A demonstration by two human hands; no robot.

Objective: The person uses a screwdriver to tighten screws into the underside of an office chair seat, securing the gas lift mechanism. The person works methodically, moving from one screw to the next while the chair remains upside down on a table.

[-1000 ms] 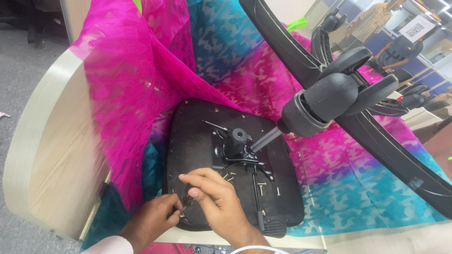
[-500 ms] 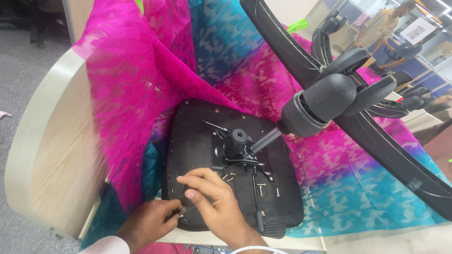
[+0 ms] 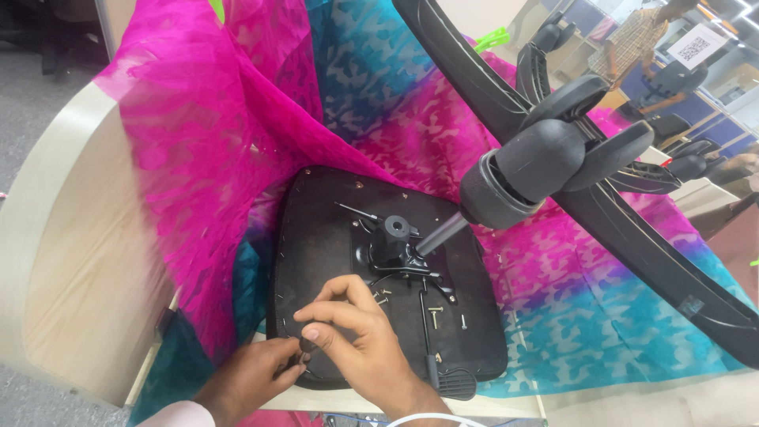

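My hands at the seat (image 3: 332,261) underside's near-left edge.
Right hand (image 3: 360,336): fingers curled, pinching a small part; left hand (image 3: 257,375) pinches beside it. Bare seat beyond; screws (image 3: 435,315) right.

**Room around the seat underside**

Seat pan (image 3: 316,237): left half bare, open approach from near edge. Centre blocked by mechanism plate (image 3: 391,245) w/ gas-lift stub; loose screws (image 3: 435,312) litter the right part. Above right, chair base (image 3: 545,158) & its arms overhang. Pink cloth (image 3: 205,158) walls the left side; both hands fill the near-left corner.
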